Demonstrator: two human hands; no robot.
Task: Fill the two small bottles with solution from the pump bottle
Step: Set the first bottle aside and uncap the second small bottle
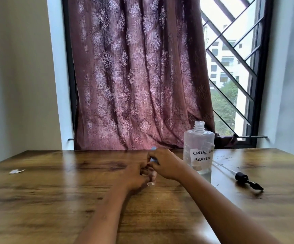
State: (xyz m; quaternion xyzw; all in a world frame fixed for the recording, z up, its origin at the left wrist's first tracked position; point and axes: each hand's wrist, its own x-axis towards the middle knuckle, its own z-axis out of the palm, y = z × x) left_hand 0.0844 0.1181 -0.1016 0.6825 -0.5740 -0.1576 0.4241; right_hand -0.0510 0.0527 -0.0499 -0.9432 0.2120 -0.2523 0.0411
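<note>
Back wall: a maroon patterned curtain is hung over most of the barred window. The lower half of the view is taken up by the wooden tabletop. At its far edge, right of centre, the pump bottle is stood upright. Its neck is open, a handwritten label is stuck on the front, and a little clear liquid is seen at the bottom. To the right of it, and apart from it, the pump head with its dip tube is laid flat on the tabletop. Both forearms are reached in from the near edge and brought together just left of the pump bottle. The right grip is curled round a pale blue piece; with the blur, cap or second bottle cannot be told. The left grip is clamped on a small clear bottle, held just below the right grip. Its base is at or near the tabletop; contact cannot be told. Far left, a white scrap is seen lying well apart.
</note>
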